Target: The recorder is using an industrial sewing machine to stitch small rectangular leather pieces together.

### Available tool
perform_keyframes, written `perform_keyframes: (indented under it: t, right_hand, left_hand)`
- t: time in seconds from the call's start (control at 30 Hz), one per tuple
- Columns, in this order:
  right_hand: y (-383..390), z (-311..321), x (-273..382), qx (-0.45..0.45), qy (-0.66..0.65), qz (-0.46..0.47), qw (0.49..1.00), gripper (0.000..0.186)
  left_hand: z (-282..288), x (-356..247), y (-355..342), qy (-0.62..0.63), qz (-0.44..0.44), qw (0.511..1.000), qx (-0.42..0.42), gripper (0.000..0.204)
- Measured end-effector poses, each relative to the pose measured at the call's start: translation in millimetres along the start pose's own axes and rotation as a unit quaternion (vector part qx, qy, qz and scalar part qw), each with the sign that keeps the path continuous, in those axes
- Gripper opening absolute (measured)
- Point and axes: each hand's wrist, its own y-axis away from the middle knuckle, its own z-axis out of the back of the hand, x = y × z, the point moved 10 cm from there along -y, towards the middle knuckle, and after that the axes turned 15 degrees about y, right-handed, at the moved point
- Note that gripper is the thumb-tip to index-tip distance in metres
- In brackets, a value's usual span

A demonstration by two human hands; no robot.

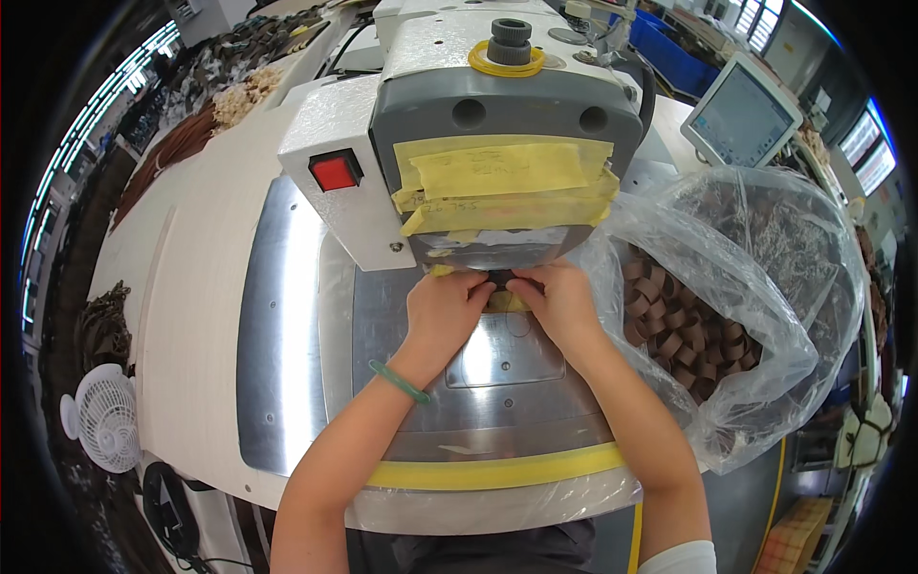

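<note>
At the center of the frame, just below the front of an industrial sewing machine's head point(507, 105), the left hand point(445, 304) and right hand point(557, 298) are pinching a small dark strip point(500, 278) from either side, thumbs pointing toward each other and the farther fingertips partly hidden. The strip is sitting between the thumbs, above the metal work plate point(411, 335), while a green bangle point(400, 381) is circling the left wrist. Right of center, a clear plastic bag point(775, 225) is lying open around many brown ribbon loops point(684, 330).
</note>
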Motion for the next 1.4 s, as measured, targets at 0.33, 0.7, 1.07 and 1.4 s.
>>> perform_keyframes:
  t: [0.33,0.7,1.07,1.4]
  right_hand:
    - [1,-2,-1,-0.004,0.005,0.007,1.0,0.015]
    - [2,0,1,0.044,0.002,-0.012,0.999,0.018]
    - [45,-31,10,0.198,-0.248,-0.123,0.94,0.026]
    - [49,-26,12,0.163,-0.191,-0.123,0.96,0.026]
  left_hand:
    - [-2,1,-1,-0.006,0.005,1.0,0.007,0.016]
    - [1,-4,2,-0.009,-0.006,1.0,0.006,0.021]
    - [9,7,33,0.286,0.154,0.934,0.151,0.024]
    - [-4,14,34,0.332,0.131,0.925,0.132,0.024]
